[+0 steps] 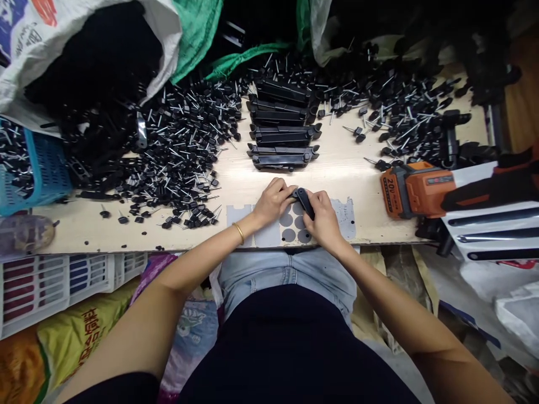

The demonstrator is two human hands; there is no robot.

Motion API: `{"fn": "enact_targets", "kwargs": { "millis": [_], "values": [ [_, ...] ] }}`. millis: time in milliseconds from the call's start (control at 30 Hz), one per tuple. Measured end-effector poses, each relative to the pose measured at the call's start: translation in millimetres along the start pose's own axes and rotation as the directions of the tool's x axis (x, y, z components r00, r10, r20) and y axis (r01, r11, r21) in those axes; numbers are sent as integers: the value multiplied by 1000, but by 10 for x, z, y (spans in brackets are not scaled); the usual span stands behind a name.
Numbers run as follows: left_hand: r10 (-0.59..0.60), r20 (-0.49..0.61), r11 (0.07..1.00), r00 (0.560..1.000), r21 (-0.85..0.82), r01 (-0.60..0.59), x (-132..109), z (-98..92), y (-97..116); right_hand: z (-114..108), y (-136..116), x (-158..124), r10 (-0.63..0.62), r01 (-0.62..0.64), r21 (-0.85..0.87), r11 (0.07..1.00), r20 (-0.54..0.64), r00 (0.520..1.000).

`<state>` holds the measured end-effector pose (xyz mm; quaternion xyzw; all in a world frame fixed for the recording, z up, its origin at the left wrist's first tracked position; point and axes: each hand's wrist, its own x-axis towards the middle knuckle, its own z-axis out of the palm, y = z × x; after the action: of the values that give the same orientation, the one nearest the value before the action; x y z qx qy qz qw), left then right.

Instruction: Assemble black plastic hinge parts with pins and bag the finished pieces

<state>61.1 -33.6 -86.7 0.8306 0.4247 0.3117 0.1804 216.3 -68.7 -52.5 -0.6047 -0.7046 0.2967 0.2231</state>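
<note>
My right hand [325,219] is closed around a slim black plastic part [304,202] with a rounded end, held at a slant just above the bench. At its upper end the fingertips of my left hand [273,201] are pinched together; whatever small dark thing lies between them is mostly hidden. Beneath both hands is a grey sheet [266,229] with round dark pads [288,235] on it. Beyond them, several long black plastic assemblies [284,157] lie stacked in a row away from me.
Heaps of black-headed screws [181,146] cover the bench on the left, with more screws [408,120] on the right. An orange battery tool [416,189] lies at right. A blue basket [50,168] and a white sack [168,33] stand at left. The bench's front edge touches my lap.
</note>
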Motion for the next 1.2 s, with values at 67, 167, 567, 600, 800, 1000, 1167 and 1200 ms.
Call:
{"fn": "enact_targets", "kwargs": {
  "millis": [67, 167, 567, 600, 800, 1000, 1167, 1200],
  "values": [
    [-81, -63, 996, 995, 18, 83, 15, 7, 9, -8, -5, -4, 5, -5, -9, 1000, 11, 1000],
    [-180, -148, 983, 973, 7, 183, 10, 45, 80, -12, 1, -11, -2, 2, -1, 1000, 26, 1000],
    [-296, -141, 950, 945, -143, 276, 34, 126, 277, -15, -10, -28, 23, -24, 32, 999, 28, 999],
    [-285, -123, 953, 951, -147, 266, 41, 111, 252, -19, -12, -26, 35, -36, 29, 999, 37, 999],
    [-313, -137, 948, 940, -111, 300, 55, 94, 270, -14, -32, -34, 48, -48, -6, 999, 32, 998],
    [-378, -175, 926, 909, -79, 370, 25, 164, 368, 8, -42, -39, 36, -36, -52, 998, -6, 999],
    [-408, -141, 913, 902, -69, 402, 48, 144, 378, 21, -63, -57, 65, -64, -62, 996, 6, 998],
    [-412, -109, 911, 905, -61, 407, 60, 114, 365, 9, -67, -57, 71, -70, -53, 996, 10, 997]
  ]
}}
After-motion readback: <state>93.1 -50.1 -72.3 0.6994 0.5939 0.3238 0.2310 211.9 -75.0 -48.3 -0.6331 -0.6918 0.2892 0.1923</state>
